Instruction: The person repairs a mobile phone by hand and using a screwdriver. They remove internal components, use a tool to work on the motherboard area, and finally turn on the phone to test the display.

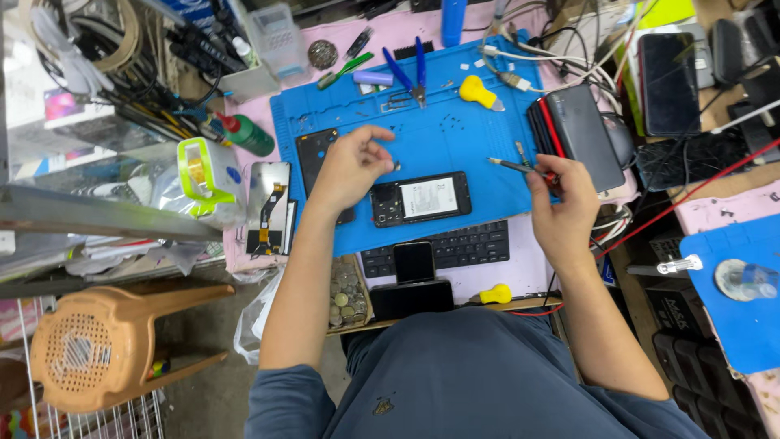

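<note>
Reaching in from the lower left, the left hand (351, 165) is held bent at the wrist over the blue silicone mat (455, 142), its fingers (382, 146) curled and pinched together (whether anything tiny is gripped cannot be told). A slim metal-tipped screwdriver (520, 167) is gripped in the closed fingers of the right hand (562, 203), its tip pointing left. Between both hands, the opened black phone (421, 197), flat and rectangular, lies on the mat.

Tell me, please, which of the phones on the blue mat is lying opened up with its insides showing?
The opened phone lying crosswise mid-mat, just below the left hand, shows its battery and circuit board. The stacked phones at the mat's right edge are closed.
</note>
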